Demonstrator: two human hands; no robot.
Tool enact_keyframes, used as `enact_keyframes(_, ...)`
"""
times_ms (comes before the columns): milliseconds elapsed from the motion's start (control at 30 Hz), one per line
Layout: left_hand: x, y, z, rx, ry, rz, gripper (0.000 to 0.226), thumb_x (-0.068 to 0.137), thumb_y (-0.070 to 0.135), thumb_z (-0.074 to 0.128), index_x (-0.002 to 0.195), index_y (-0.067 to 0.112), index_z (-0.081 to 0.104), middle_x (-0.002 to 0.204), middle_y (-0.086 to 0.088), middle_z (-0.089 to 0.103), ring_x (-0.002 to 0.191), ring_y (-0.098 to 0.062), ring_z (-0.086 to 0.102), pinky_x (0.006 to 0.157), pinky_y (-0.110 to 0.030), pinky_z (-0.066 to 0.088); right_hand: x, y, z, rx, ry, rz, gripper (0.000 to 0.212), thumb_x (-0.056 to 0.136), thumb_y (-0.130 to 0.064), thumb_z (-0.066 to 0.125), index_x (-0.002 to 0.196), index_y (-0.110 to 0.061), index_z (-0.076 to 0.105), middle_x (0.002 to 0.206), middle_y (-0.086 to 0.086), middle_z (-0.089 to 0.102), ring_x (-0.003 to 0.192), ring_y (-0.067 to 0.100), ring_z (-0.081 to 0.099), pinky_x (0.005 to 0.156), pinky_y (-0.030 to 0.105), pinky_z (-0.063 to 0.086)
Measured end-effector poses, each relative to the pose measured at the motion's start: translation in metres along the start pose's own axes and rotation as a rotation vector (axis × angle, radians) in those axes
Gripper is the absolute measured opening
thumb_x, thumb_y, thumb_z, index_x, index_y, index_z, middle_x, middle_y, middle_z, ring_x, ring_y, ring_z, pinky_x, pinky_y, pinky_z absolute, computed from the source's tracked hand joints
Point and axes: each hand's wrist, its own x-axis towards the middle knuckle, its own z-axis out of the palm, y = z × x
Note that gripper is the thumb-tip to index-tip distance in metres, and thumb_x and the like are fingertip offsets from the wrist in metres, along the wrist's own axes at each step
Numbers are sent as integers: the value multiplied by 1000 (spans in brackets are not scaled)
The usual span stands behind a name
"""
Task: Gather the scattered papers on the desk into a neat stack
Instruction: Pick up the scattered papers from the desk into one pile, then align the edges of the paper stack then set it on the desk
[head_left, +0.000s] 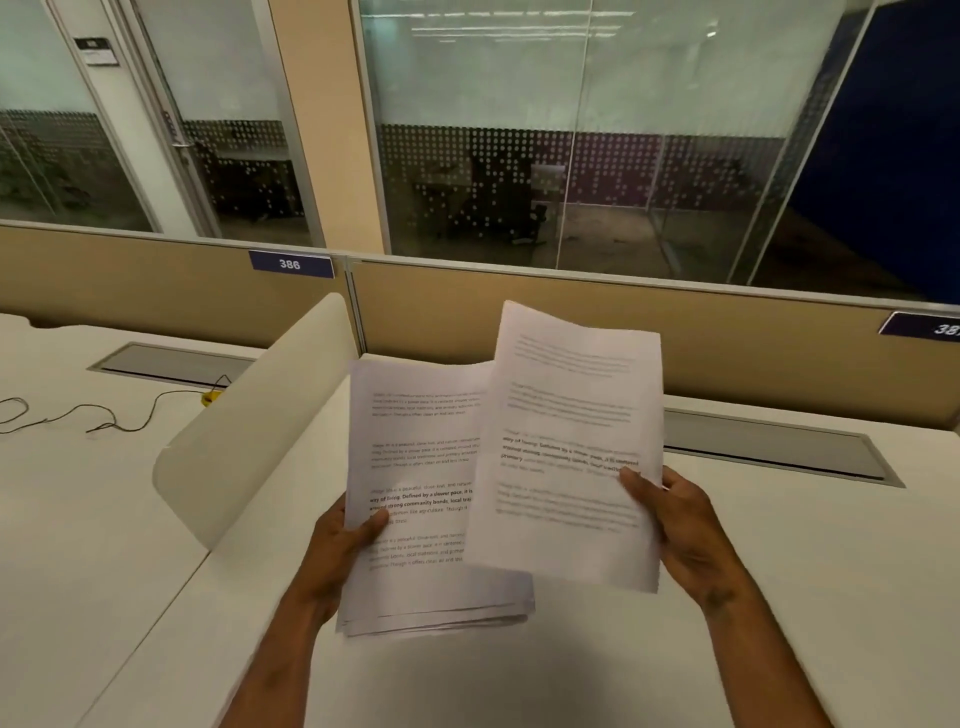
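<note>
Left hand (340, 551) w/ paper stack (415, 525); right hand (680, 535) w/ single sheet (566, 447).

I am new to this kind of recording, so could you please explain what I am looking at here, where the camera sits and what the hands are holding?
This is a single picture from a wide-angle camera worn on a person's head, looking forward and down, so there is no machine, only two bare hands. The left hand grips a stack of printed papers, thumb on top. The right hand holds a single printed sheet, which overlaps the stack's right edge. Both are lifted above a white desk. On the neighbouring desk to the left lies a thin dark cable, beyond a curved white divider. A beige partition carries a label reading 386.
</note>
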Motion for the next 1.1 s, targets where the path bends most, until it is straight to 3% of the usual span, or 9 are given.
enact_keyframes(233,-2,-14,102,61,-119,38,41,86,23,74,126,22,66,119,-15,76,102,-40,75,74,-46,64,-9,25,-4,-77,73,2,52,65,-50,80,106,-20,71,100,1,80,85,23,78,70,35,64)
enact_keyframes(367,-15,-30,152,71,-112,34,37,90,29,67,126,21,66,118,-13,77,103,-37,75,77,-46,64,-8,31,-37,-45,108,21,61,69,-35,87,120,-20,57,112,3,75,96,26,75,85,50,62)
enact_keyframes(433,-23,-36,175,113,-75,14,33,93,41,58,119,24,69,110,-12,79,99,-36,77,78,-49,65,-7,31,-54,-58,92,10,62,72,-24,88,123,-22,53,115,1,73,99,23,74,86,47,62)
enact_keyframes(533,-33,-43,202,166,-16,-61,56,90,70,34,101,36,78,96,-8,82,85,-29,80,66,-38,65,-10,28,-77,-111,5,-13,53,71,-22,89,116,-27,60,113,-2,75,95,18,76,78,36,64)
enact_keyframes(567,-36,-46,209,160,-27,-68,58,91,70,32,105,38,77,100,-7,82,88,-30,80,69,-39,65,-11,28,-83,-136,-19,-20,53,71,-22,89,115,-28,60,112,-4,75,95,17,76,76,34,64)
enact_keyframes(667,-46,-51,221,157,-63,-14,34,97,45,58,127,30,66,122,-9,76,106,-33,75,83,-51,63,-14,30,-98,-198,-76,-36,53,71,-24,89,113,-30,57,110,-6,74,95,19,75,72,31,64)
enact_keyframes(733,-53,-54,222,155,-66,12,35,96,32,67,130,27,63,124,-10,75,107,-35,74,84,-53,62,-16,32,-106,-218,-108,-38,54,70,-27,89,114,-30,57,110,-7,73,94,17,75,70,28,63)
enact_keyframes(867,-62,-61,225,139,-66,27,39,95,33,68,133,26,60,125,-11,74,109,-37,73,87,-58,60,-14,22,-124,-141,-188,-6,59,67,-47,85,118,-30,61,113,-4,76,97,16,76,76,33,63)
enact_keyframes(1100,-58,-62,237,198,-118,6,35,90,21,75,125,20,69,123,-8,76,111,-30,73,83,-36,62,-7,11,-135,-248,-122,-86,22,92,-22,69,113,-23,68,108,1,77,93,21,76,76,34,63)
